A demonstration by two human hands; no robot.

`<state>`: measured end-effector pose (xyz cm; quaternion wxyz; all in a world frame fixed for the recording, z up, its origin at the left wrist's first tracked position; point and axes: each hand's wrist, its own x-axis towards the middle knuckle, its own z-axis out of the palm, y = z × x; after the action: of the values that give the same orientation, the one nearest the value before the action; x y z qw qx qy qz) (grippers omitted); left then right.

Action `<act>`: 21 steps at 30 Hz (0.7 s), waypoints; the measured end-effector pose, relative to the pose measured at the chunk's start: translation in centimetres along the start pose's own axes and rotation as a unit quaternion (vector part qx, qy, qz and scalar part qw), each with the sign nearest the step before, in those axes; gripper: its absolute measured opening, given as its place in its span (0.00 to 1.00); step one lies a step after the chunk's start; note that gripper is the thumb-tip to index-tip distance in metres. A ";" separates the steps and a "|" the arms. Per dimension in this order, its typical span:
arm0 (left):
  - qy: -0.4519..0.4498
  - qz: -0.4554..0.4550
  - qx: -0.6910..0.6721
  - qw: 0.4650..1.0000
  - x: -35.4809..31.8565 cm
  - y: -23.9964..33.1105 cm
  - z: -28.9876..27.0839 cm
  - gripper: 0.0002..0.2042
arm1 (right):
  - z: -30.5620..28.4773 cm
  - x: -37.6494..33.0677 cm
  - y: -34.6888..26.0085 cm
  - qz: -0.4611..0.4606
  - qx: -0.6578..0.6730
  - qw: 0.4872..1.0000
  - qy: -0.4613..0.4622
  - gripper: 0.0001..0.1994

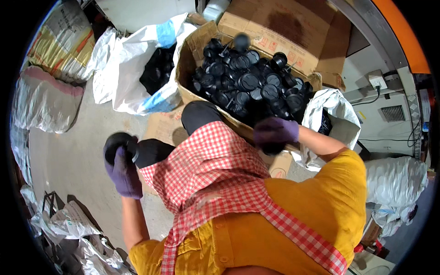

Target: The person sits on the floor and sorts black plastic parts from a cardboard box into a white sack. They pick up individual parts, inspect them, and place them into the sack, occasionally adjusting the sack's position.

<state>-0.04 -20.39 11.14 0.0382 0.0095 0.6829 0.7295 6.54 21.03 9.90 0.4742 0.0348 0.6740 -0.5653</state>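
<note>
My left hand point(123, 176), in a purple glove, is closed round a black round plastic part point(120, 143) beside my left knee. My right hand point(275, 130), gloved alike and blurred by motion, is at the near edge of a cardboard box point(238, 127). A dark rounded piece point(273, 148) shows under its fingers, apparently gripped, but the fingers are smeared. Heaped in the box are several black round parts point(250, 82), some with thin metal stems. One blurred round part point(241, 42) shows above the heap's far left side.
Left of the box stands a white sack point(130, 68) with black pieces inside. A second white sack point(341, 112) adjoins its right end. Raised box flaps point(275, 27) form the back. Full sacks point(46, 101) lie at far left, and plastic bags point(396, 181) at right.
</note>
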 end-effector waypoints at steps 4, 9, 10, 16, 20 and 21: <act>-0.194 0.064 0.096 0.974 -2.1 -5.2 8.7 0.23 | 5.4 8.2 -2.3 -0.478 0.114 0.852 0.178 0.09; -0.254 -0.086 -0.052 0.962 -3.7 -2.9 13.4 0.22 | 5.9 9.4 -3.6 -0.624 -0.165 0.612 0.456 0.05; -0.286 0.015 0.104 0.952 -3.8 -4.4 12.4 0.21 | 5.8 8.8 -3.8 -0.654 -0.136 0.600 0.440 0.06; -0.280 0.273 0.399 0.830 -3.9 -2.3 13.6 0.20 | 5.8 5.9 -3.9 -0.652 -0.309 0.592 0.359 0.11; -0.317 0.219 0.340 0.858 -4.4 -2.0 13.1 0.19 | 6.3 6.5 -5.3 -0.692 -0.374 0.556 0.268 0.13; -0.320 0.164 0.291 0.887 -4.6 -2.3 12.6 0.19 | 6.5 6.8 -5.4 -0.688 -0.387 0.560 0.251 0.14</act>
<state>5.46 -8.01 9.84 0.1304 0.3652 0.8037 0.4514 3.60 10.60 9.84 -0.2794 -0.4857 0.7394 -0.3732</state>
